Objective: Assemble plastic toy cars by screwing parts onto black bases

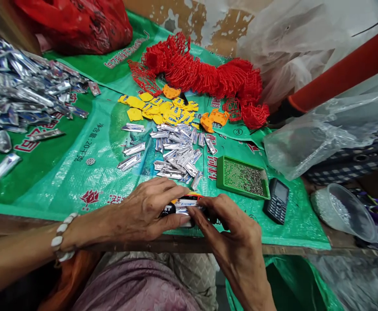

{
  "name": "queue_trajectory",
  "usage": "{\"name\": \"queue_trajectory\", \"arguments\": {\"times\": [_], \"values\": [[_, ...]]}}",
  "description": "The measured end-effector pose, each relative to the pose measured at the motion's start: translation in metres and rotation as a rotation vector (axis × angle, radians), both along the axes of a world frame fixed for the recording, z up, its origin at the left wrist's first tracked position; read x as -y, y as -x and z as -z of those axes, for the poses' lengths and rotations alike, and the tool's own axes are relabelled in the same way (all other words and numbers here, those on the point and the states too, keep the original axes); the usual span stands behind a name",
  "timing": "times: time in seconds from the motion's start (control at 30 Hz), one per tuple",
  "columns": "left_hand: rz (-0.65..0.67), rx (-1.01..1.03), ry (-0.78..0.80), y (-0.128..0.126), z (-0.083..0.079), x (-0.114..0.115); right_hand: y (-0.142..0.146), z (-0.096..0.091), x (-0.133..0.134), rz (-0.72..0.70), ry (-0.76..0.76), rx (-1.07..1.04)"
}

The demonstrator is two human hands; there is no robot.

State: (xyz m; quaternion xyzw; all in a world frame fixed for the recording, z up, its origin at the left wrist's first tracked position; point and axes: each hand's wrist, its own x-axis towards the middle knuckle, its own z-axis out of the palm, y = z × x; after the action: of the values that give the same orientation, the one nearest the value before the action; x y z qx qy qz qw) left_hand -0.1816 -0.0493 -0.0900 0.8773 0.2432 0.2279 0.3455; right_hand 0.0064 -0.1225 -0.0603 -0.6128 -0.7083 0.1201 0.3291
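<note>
At the table's front edge, my left hand (pixel 150 211) is closed on a small toy car (pixel 189 202). Its black wheel and a bit of orange and yellow body show between my fingers, along with a shiny silver piece. From the other side my right hand (pixel 232 220) grips the same car, thumb and forefinger pressed at the silver piece's end. Much of the car is hidden by my fingers. Just beyond lie many loose silver foil-like pieces (pixel 179 153). Behind those are yellow pieces (pixel 166 110) with blue markings and a few orange plastic parts (pixel 214 119).
Red plastic frames (pixel 205 77) form a long row at the back. A green tray (pixel 221 172) of tiny metal parts and a keypad phone (pixel 277 201) lie to the right, near a clear tub (pixel 365 220). More silver pieces (pixel 23 86) heap up left, by a red bag (pixel 79 26).
</note>
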Motion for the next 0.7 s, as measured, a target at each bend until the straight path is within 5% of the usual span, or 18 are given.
{"name": "queue_trajectory", "arguments": {"times": [0.33,0.53,0.63,0.7], "values": [[-0.067,-0.139,0.279,-0.014,-0.014,-0.012,-0.024,-0.006,-0.007,-0.061,0.107,-0.314],[-0.113,-0.125,0.29,-0.02,-0.003,-0.013,-0.057,-0.018,-0.009,0.357,-0.014,-0.433],[-0.157,-0.084,0.243,-0.023,0.007,-0.013,-0.085,-0.03,-0.03,0.644,-0.22,-0.457],[-0.158,-0.067,0.223,-0.027,0.013,-0.013,-0.106,-0.039,-0.055,0.648,-0.381,-0.435]]}}
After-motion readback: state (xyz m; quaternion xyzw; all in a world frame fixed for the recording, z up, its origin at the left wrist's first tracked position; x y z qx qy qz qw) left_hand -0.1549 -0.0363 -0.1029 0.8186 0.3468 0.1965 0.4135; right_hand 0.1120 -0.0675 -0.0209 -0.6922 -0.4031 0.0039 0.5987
